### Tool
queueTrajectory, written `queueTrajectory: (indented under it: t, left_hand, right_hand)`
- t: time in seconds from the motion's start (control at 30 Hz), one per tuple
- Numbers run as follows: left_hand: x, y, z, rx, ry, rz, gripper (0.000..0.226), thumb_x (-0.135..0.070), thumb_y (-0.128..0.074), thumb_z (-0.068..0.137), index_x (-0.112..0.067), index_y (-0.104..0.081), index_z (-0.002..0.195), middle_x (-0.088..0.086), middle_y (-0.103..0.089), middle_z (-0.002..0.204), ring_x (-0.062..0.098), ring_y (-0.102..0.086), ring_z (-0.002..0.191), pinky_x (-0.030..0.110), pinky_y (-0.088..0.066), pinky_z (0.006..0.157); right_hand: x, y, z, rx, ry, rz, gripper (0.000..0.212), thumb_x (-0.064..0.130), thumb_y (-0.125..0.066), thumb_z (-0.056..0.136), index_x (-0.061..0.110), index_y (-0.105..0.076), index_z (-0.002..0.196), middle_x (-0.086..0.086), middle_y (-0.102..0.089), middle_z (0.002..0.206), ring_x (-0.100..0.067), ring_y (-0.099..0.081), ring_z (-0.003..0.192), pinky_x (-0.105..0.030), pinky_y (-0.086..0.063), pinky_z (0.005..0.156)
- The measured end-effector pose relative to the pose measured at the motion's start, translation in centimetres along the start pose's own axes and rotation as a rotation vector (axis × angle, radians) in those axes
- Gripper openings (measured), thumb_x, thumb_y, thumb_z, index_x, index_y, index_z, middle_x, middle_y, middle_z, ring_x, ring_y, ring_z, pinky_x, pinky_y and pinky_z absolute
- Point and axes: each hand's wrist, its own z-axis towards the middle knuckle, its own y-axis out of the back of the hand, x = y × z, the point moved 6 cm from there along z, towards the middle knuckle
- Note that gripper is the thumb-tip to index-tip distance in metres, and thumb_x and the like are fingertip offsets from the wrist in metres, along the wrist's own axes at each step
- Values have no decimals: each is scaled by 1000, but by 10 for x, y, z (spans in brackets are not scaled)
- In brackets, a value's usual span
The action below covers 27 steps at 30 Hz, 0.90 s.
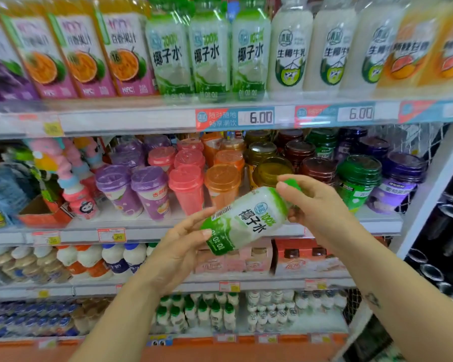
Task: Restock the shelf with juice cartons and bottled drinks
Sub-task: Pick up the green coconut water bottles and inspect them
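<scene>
Shelf face, head view. I have the coconut water bottle (246, 220) held off the shelving in both hands, tilted, base low toward the left hand and green cap (292, 184) high toward the right hand. The left hand (183, 244) takes the base end: its thumb presses on the front of the label and its fingers reach behind the bottle, so the base is pinched between them. The right hand (314, 202) has its fingers curled round the neck just under the cap, and I can see the cap tip above its thumb.

Above both hands, the upper shelf (141, 121) carries three matching bottles (209, 53) standing upright side by side. Further to the right-hand side stand white milk-drink bottles (290, 53), and to the left-hand side orange juice bottles with pink labels (79, 56). A price label (260, 117) reading 6.00 sits on the shelf edge directly above the held bottle.

Behind the hands, on the next shelf down, stand lidded cups (186, 184) in purple, pink and orange. Just beyond the right hand are tubs with dark lids (358, 176). Below my forearms I see small white bottles (199, 312), too blurred to read.
</scene>
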Motion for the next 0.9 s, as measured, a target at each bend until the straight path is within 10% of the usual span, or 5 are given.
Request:
queueTrajectory:
  t: [0.23,0.47,0.9]
  left_hand:
    - [-90,-46,8,-33,-352,763,36,-26,-70,82,-42,-57,111,-18,-64,111,-6,-60,102,19,-49,86]
    - [-158,-61,18,-127,-611,852,34,-21,-68,87,-39,-60,115,-16,-66,111,1,-61,103,29,-49,93]
    - [-320,-84,20,-408,-1054,1112,34,-22,-60,93,-32,-55,125,-18,-53,118,-12,-49,97,-2,-32,80]
  right_hand:
    - [104,-17,2,27,435,-278,25,24,-75,80,30,-66,102,3,-70,96,-8,-66,87,-22,-53,76]
    - [187,-28,16,21,689,-420,26,24,-75,80,35,-62,99,11,-66,96,1,-60,81,-22,-50,80]
    - [342,-33,40,-284,1153,-384,30,27,-72,81,26,-59,108,8,-62,98,-13,-60,90,-27,-51,81]
